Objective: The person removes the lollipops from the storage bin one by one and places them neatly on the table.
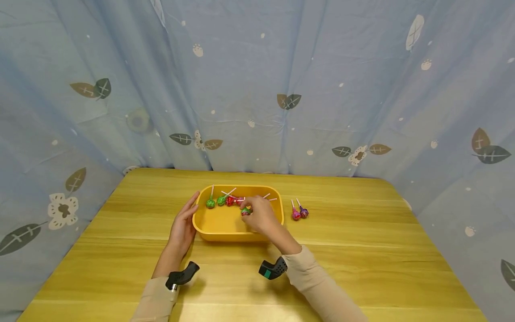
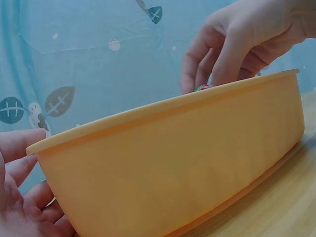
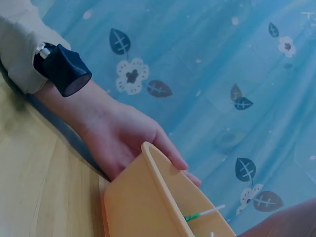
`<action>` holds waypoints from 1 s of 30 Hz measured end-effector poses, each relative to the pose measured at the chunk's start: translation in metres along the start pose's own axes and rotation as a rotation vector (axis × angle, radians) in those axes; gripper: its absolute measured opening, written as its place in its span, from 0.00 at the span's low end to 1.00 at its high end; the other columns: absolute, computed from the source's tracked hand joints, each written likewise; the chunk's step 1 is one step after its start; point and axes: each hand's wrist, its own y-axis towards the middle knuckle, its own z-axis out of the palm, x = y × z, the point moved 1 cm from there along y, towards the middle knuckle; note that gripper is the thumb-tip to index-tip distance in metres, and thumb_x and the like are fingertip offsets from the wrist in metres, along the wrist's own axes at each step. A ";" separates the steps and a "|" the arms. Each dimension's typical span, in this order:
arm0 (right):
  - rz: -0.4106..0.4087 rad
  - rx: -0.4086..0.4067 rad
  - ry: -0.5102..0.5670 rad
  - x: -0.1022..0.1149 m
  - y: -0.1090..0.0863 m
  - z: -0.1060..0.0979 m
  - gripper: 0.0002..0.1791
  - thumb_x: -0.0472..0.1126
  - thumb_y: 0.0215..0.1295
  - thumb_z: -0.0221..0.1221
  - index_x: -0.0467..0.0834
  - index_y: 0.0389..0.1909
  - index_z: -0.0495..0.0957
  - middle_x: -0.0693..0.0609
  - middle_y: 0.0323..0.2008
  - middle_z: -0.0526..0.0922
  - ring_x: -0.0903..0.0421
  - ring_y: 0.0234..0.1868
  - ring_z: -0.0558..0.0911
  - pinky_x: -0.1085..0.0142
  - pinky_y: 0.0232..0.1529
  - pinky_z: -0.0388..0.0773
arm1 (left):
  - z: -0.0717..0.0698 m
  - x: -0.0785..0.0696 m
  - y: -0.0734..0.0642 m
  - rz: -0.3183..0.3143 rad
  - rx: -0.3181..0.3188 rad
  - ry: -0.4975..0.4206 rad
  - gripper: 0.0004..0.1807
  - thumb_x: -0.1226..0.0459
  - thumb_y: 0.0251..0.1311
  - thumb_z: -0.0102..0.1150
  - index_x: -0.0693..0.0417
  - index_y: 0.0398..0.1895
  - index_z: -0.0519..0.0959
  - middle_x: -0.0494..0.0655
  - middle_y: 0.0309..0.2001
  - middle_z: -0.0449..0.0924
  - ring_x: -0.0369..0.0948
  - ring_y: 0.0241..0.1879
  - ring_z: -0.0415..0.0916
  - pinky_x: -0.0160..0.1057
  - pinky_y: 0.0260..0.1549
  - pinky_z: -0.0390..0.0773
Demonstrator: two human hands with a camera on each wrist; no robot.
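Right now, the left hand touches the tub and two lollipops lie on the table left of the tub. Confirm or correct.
Not left: the head view shows the two lollipops on the table right of the tub. The left hand does touch it.

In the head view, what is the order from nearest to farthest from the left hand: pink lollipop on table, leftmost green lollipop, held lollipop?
1. Leftmost green lollipop: inside the tray, left end.
2. Held lollipop: in the right hand.
3. Pink lollipop: on the table, right of the tray.
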 end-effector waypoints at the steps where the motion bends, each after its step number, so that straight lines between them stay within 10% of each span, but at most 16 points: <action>1: -0.004 -0.008 0.010 -0.002 -0.001 -0.002 0.08 0.30 0.52 0.69 0.40 0.34 0.83 0.47 0.34 0.78 0.52 0.34 0.75 0.63 0.34 0.74 | 0.000 0.000 0.000 -0.001 -0.004 0.002 0.28 0.61 0.75 0.42 0.45 0.77 0.54 0.40 0.77 0.42 0.39 0.73 0.45 0.43 0.69 0.51; 30: 0.158 -0.296 0.258 -0.054 -0.044 -0.055 0.12 0.26 0.57 0.64 0.36 0.42 0.80 0.45 0.43 0.80 0.49 0.45 0.81 0.64 0.40 0.82 | 0.001 0.000 0.001 -0.011 -0.026 0.016 0.28 0.61 0.75 0.41 0.44 0.76 0.55 0.39 0.76 0.43 0.38 0.72 0.46 0.41 0.68 0.53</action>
